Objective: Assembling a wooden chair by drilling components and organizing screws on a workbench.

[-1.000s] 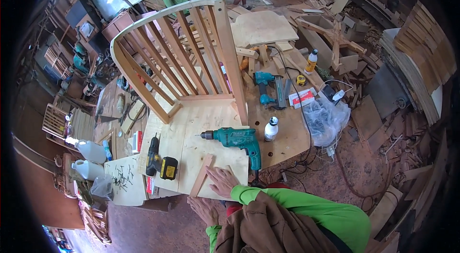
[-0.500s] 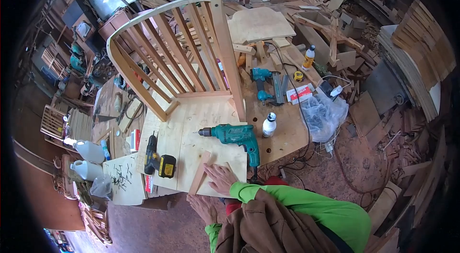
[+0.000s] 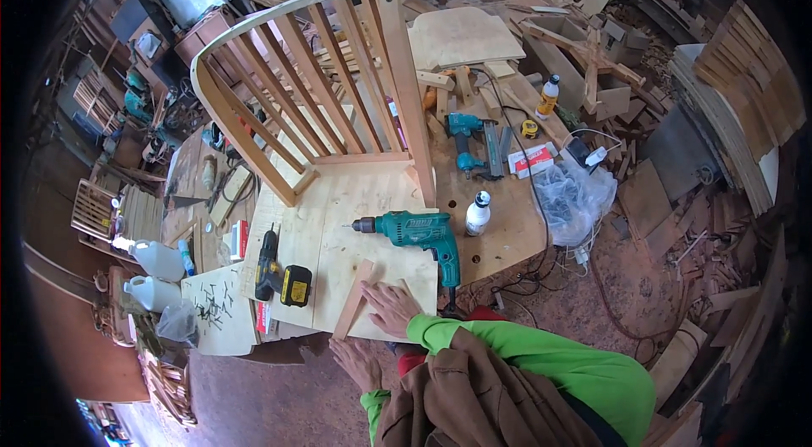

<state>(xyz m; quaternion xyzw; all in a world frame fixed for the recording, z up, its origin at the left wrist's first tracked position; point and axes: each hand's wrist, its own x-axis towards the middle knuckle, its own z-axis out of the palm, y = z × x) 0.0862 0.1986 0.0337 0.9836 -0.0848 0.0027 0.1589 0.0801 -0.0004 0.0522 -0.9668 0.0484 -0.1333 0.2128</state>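
A cluttered woodworking shop is seen from above, with offcuts and planks strewn across the floor on the right and far side. The desk [image 3: 507,235] is crowded. A pale wooden panel [image 3: 338,235] is laid across its near part, and a curved slatted frame [image 3: 313,83] is stood upright at the panel's far edge. A teal corded drill [image 3: 419,235] is laid on the panel, chuck pointed left. A black and yellow cordless drill [image 3: 279,274] is set to its left. A small white bottle [image 3: 478,214] is stood just right of the teal drill, and a clear plastic bag [image 3: 571,197] is slumped further right. Two white jugs [image 3: 152,274] are seen at the left edge.

A narrow wooden strip [image 3: 355,299] is laid slanted on the panel's near edge. The right hand [image 3: 391,307] is spread flat on the panel, fingers open, just beside the strip's right side; whether the strip is touched cannot be told. The left hand [image 3: 357,361] is held open below the panel's near edge, nothing gripped, near the strip's lower end.
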